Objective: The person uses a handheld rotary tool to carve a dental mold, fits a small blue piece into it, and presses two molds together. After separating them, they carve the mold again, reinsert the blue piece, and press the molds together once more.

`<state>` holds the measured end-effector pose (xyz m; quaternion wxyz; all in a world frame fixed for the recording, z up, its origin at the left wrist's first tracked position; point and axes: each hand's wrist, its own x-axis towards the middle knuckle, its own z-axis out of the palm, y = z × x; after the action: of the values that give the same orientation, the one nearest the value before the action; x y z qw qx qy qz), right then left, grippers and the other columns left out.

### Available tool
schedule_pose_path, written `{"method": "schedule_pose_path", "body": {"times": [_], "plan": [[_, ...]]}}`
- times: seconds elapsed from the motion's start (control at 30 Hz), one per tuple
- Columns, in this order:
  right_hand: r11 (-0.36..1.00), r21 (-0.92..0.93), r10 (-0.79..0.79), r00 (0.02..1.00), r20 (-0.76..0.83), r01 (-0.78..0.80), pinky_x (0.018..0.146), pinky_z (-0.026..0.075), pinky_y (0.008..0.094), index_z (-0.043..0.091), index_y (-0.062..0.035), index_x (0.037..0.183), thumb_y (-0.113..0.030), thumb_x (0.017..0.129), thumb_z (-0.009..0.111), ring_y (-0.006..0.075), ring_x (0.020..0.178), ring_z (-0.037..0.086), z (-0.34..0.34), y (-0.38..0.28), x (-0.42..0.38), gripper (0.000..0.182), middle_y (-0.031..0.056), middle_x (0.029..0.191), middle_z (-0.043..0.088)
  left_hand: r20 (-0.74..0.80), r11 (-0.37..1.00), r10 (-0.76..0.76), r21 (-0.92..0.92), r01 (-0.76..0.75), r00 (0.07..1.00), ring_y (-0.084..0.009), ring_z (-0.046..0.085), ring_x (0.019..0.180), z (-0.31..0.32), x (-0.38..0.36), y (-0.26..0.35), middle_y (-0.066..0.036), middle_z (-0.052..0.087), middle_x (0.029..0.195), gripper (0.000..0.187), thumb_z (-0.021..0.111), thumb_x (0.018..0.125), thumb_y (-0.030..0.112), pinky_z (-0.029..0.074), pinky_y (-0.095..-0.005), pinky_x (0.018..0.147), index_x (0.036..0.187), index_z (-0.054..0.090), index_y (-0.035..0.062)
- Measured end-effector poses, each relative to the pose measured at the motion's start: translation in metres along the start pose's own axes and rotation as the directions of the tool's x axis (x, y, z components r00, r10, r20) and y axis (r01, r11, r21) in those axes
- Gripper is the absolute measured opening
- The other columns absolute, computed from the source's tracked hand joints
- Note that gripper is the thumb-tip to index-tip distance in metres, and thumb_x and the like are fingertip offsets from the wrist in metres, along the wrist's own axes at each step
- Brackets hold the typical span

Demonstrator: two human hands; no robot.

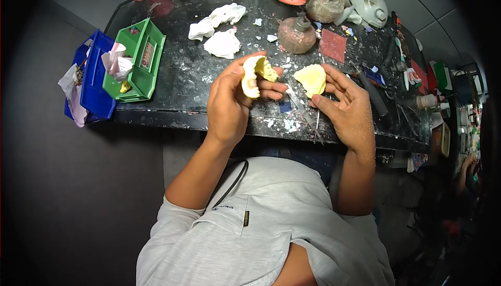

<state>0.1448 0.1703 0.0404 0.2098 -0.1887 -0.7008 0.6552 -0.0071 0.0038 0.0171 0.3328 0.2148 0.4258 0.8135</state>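
My left hand (229, 98) is closed on a pale yellow, horseshoe-shaped dental cast (250, 80), with its curved arch facing up and right. In my right hand (347, 106) a second yellow dental cast (311, 80) is gripped between thumb and fingers. Its flat, solid side shows; the other side is hidden. The two casts are held apart above the dark bench's front edge. Below and between them lies a thin metal blade-like tool (302, 110) on the bench top, partly beside a small blue piece.
Crumpled white cloths (223, 43) lie behind my left hand. A round glass burner (296, 35) and a red square sheet (333, 45) sit behind the casts. Green bin (148, 59) and blue bin (102, 72) stand at the left. White scraps litter the black bench (177, 95).
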Motion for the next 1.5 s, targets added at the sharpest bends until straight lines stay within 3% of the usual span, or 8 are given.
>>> {"method": "schedule_pose_path", "body": {"times": [0.17, 0.37, 0.53, 0.87, 1.03, 1.17, 1.3, 1.5], "plan": [[0.992, -0.116, 0.031, 0.996, -0.084, -0.04, 0.088, 0.063, 0.0296, 0.047, 0.0137, 0.144, 0.014, 0.087, 0.071, 0.0206, 0.113, 0.066, 0.0, 0.003, 0.0, 0.062, 0.0238, 0.136, 0.06, 0.16, 0.969, -0.041, -0.236, 0.078, 0.986, -0.0425, 0.073, 0.096, -0.011, 0.003, 0.002, -0.039, 0.066, 0.116, 0.062, 0.025, 0.109, 0.037, 0.061, -0.0457, 0.085, 0.142, 0.047, -0.0109], [0.89, -0.453, -0.115, 0.929, -0.351, -0.061, 0.058, 0.05, 0.0215, 0.071, -0.0001, 0.123, -0.001, 0.089, 0.079, 0.0081, 0.072, 0.063, -0.028, -0.005, 0.008, 0.035, 0.009, 0.098, 0.071, 0.24, 0.94, -0.044, -0.32, 0.121, 0.97, -0.0442, 0.073, 0.095, -0.013, 0.002, 0.005, -0.039, 0.066, 0.116, 0.064, 0.024, 0.109, 0.038, 0.061, -0.0464, 0.085, 0.143, 0.046, -0.0106], [0.22, -0.956, -0.493, 0.824, -0.28, -0.194, 0.083, 0.054, 0.0352, 0.073, -0.0017, 0.118, -0.022, 0.087, 0.083, 0.025, 0.089, 0.069, -0.083, 0.01, 0.027, 0.038, 0.0148, 0.105, 0.071, 0.249, 0.941, -0.045, -0.314, 0.125, 0.967, -0.0421, 0.074, 0.09, -0.008, 0.0, 0.01, -0.039, 0.066, 0.114, 0.064, 0.023, 0.109, 0.038, 0.062, -0.0445, 0.083, 0.143, 0.046, -0.0113], [0.39, -0.913, -0.407, 0.865, -0.292, -0.125, 0.084, 0.053, 0.0362, 0.071, -0.001, 0.108, -0.018, 0.093, 0.076, 0.0236, 0.088, 0.068, -0.076, 0.013, 0.027, 0.024, 0.0137, 0.102, 0.071, 0.198, 0.987, -0.011, -0.152, 0.042, 0.98, -0.0319, 0.073, 0.08, 0.0, -0.004, 0.01, -0.033, 0.07, 0.106, 0.064, 0.018, 0.112, 0.039, 0.061, -0.0394, 0.078, 0.139, 0.051, -0.0084], [0.864, -0.493, -0.339, 0.843, -0.418, 0.103, 0.074, 0.05, 0.0237, 0.071, -0.0013, 0.106, -0.013, 0.096, 0.075, 0.0088, 0.078, 0.06, -0.052, -0.005, 0.019, 0.016, 0.0068, 0.096, 0.073, 0.103, 0.995, 0.029, 0.092, -0.039, 0.994, -0.0236, 0.069, 0.075, 0.006, -0.01, 0.008, -0.027, 0.071, 0.101, 0.065, 0.015, 0.113, 0.041, 0.058, -0.0342, 0.076, 0.134, 0.054, -0.0052], [0.808, -0.563, -0.312, 0.936, -0.161, 0.173, 0.073, 0.049, 0.0217, 0.072, 0.0014, 0.116, -0.008, 0.094, 0.074, 0.0077, 0.078, 0.059, -0.016, -0.038, 0.0, 0.024, 0.0108, 0.108, 0.075, 0.094, 0.977, 0.031, 0.207, -0.05, 0.995, -0.0204, 0.065, 0.069, 0.01, -0.01, 0.007, -0.024, 0.071, 0.095, 0.07, 0.011, 0.112, 0.045, 0.057, -0.032, 0.071, 0.13, 0.057, -0.0056], [0.572, -0.649, -0.51, 0.837, 0.198, 0.502, 0.099, 0.055, 0.0379, 0.072, 0.0027, 0.122, -0.008, 0.09, 0.075, 0.0324, 0.116, 0.071, 0.014, -0.051, -0.002, 0.034, 0.0216, 0.123, 0.072, 0.073, 0.981, -0.053, 0.191, 0.038, 0.996, -0.0187, 0.06, 0.063, 0.012, -0.013, 0.011, -0.021, 0.071, 0.089, 0.076, 0.01, 0.112, 0.051, 0.053, -0.0296, 0.063, 0.123, 0.061, -0.0055], [0.601, -0.622, -0.396, 0.862, 0.315, 0.503, 0.103, 0.053, 0.0406, 0.069, 0.0063, 0.125, -0.018, 0.095, 0.071, 0.0361, 0.118, 0.07, 0.042, -0.06, -0.007, 0.039, 0.0254, 0.125, 0.071, 0.018, 0.988, -0.061, 0.142, 0.057, 0.998, -0.0098, 0.054, 0.059, 0.02, -0.017, 0.017, -0.01, 0.066, 0.08, 0.071, 0.018, 0.112, 0.054, 0.044, -0.0235, 0.056, 0.116, 0.061, -0.003]]}}
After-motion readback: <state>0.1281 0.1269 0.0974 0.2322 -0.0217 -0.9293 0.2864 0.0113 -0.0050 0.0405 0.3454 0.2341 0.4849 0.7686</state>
